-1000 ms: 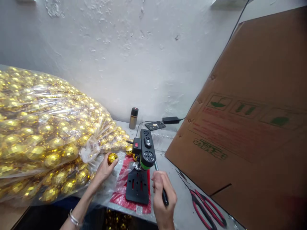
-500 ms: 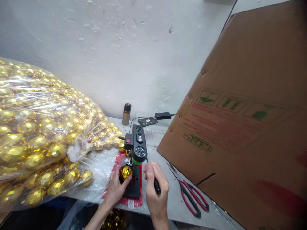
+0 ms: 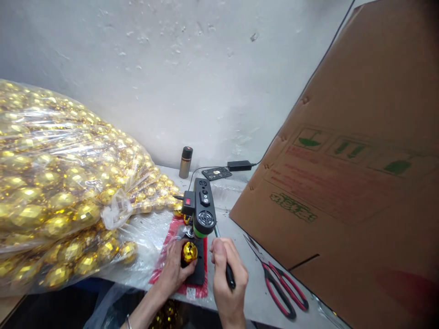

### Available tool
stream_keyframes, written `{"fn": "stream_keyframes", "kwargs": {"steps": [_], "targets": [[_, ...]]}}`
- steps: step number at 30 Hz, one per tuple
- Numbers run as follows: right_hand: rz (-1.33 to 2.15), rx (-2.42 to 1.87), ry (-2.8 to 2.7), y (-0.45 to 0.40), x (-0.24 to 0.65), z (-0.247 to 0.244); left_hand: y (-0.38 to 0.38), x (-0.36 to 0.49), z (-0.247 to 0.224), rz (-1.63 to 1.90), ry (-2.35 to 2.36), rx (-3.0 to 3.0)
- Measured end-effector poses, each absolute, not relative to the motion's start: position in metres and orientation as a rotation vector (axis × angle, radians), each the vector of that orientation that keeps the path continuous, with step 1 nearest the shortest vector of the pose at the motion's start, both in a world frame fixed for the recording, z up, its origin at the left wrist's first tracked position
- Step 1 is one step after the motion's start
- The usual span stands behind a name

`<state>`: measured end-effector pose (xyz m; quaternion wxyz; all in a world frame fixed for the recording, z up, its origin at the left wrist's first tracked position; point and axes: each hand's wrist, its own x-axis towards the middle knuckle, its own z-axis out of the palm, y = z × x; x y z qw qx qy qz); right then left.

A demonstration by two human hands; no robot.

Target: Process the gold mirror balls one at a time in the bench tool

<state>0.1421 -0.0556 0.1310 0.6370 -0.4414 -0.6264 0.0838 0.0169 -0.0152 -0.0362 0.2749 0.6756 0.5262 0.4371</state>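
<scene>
My left hand [image 3: 175, 265] pinches a shiny gold faceted ball [image 3: 190, 252] between thumb and fingers, over the black base [image 3: 196, 276] of a small bench drill press. Above and behind the ball stands the drill's black head [image 3: 205, 205], with a green ring below it. My right hand [image 3: 229, 278] is wrapped round the black grip [image 3: 230, 277] of the drill's metal lever. Whether a bit touches the ball is hidden from me. A red plastic sheet [image 3: 164, 260] lies under the base.
A large clear bag [image 3: 68, 183] of gold balls fills the left. Large red-and-black scissors [image 3: 281, 290] lie right of my right hand, beside a tall cardboard box [image 3: 343, 192]. Along the wall are a bottle [image 3: 185, 162], a dark patterned flat object [image 3: 216, 173] and a power adapter [image 3: 239, 165].
The whole view has shifted slightly, so the scene sits further right. My left hand has brought the ball a little right and nearer over the base. My right hand stays on the lever.
</scene>
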Motion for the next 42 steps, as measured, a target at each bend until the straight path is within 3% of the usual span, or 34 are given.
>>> {"fn": "stream_keyframes", "kwargs": {"steps": [7, 20, 42], "targets": [[0.12, -0.935, -1.467, -0.055, 0.143, 0.117, -0.01, 0.021, -0.026, 0.999, 1.439, 1.912], [-0.032, -0.855, -1.398, -0.043, 0.14, 0.061, -0.01, 0.02, -0.031, 0.986, 1.477, 1.935], [-0.08, -0.874, -1.383, -0.04, 0.141, 0.048, -0.008, 0.02, -0.038, 1.015, 1.476, 1.959]]}}
